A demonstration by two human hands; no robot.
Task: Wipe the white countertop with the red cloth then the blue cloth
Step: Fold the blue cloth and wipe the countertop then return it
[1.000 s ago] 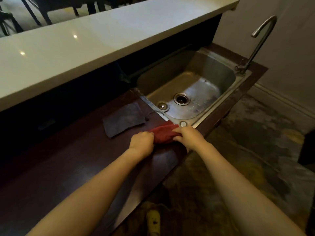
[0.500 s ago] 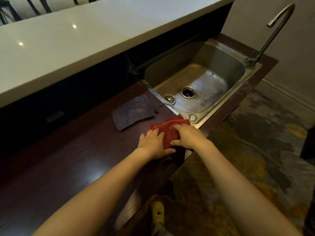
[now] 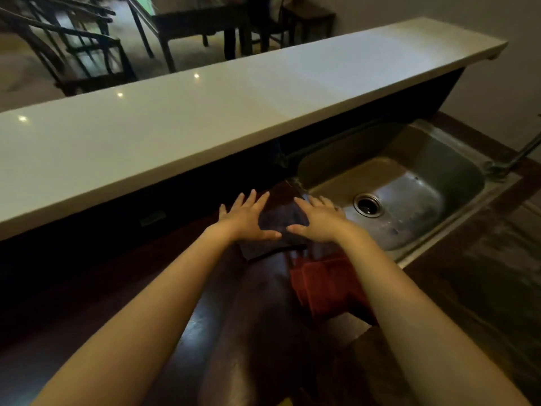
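The blue cloth [image 3: 278, 224] lies flat and dark on the brown lower counter [image 3: 222, 332], just left of the sink. My left hand [image 3: 247, 218] and my right hand [image 3: 319, 221] hover over or rest on it, fingers spread, one on each side; I cannot tell whether they touch it. The red cloth [image 3: 328, 285] lies folded on the counter's front edge, under my right forearm, with no hand on it. The long white countertop [image 3: 205, 112] runs across the view above and behind the lower counter.
A steel sink [image 3: 404, 194] with a round drain is set in at the right, and the base of its tap [image 3: 503, 165] shows at the right edge. Dark chairs [image 3: 82, 54] and a table [image 3: 199, 22] stand beyond the white top.
Both hands have left the red cloth and moved forward to the blue cloth. The red cloth stays folded at the counter's front edge. The view has tilted up and shows more of the white top.
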